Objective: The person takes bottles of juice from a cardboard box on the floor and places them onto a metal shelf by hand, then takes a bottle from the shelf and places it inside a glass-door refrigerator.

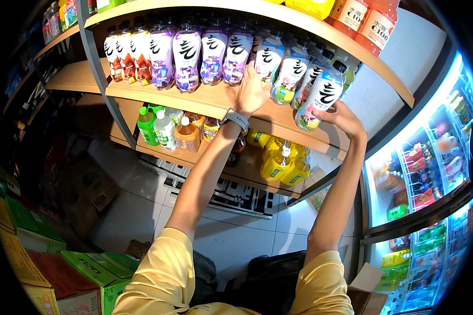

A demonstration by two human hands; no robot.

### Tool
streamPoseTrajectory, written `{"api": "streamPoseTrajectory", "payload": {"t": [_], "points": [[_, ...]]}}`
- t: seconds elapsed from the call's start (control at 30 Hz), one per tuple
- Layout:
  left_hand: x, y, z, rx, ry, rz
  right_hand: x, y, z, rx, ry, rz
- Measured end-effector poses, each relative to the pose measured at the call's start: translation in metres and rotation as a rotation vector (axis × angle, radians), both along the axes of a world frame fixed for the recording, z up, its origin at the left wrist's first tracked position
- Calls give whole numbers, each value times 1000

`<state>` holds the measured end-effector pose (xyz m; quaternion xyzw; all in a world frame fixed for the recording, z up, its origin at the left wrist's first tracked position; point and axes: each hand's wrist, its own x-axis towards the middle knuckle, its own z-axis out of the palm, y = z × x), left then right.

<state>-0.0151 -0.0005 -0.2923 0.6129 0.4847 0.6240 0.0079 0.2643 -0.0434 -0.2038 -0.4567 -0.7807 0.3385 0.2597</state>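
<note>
My left hand (254, 93), with a grey watch band (236, 119) on the wrist, is at the lower left of a blue-and-white drink bottle (269, 55), its thumb across the base. That bottle stands in the shelf row, just right of a purple-labelled bottle (236, 55). At the row's right end, my right hand (345, 119) grips the lower part of another blue-and-white bottle (322, 96), which tilts at the shelf's front edge. Between the two hands stands a similar bottle (291, 75), with more behind it. My right fingers are partly hidden behind the gripped bottle.
The wooden shelf (205, 100) also bears red-and-yellow bottles (142, 55). Below, a lower shelf (161, 151) holds large yellow bottles (276, 163) and green-capped ones. A lit drinks cooler (418, 165) stands at right. Cardboard cartons (96, 271) crowd the lower left.
</note>
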Motion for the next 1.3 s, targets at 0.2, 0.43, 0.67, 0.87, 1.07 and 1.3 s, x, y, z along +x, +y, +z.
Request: {"api": "streamPoseTrajectory", "payload": {"t": [0.2,0.43,0.67,0.87,1.07,1.3], "points": [[-9,22,-5,-69,-216,-304,-4,-2,3,-4,5,39],[-4,13,-1,-35,-124,-232,2,-4,3,-29,15,23],[-8,4,1,-76,-152,-202,-3,-4,2,-30,-4,1],[-6,-2,6,-130,-115,-154,-4,-8,7,-33,-41,-33],[-14,-10,12,-262,-17,-47,-5,-7,6,-15,-45,-30],[-30,-15,12,-314,150,-88,-18,-8,7,-15,11,104]]}}
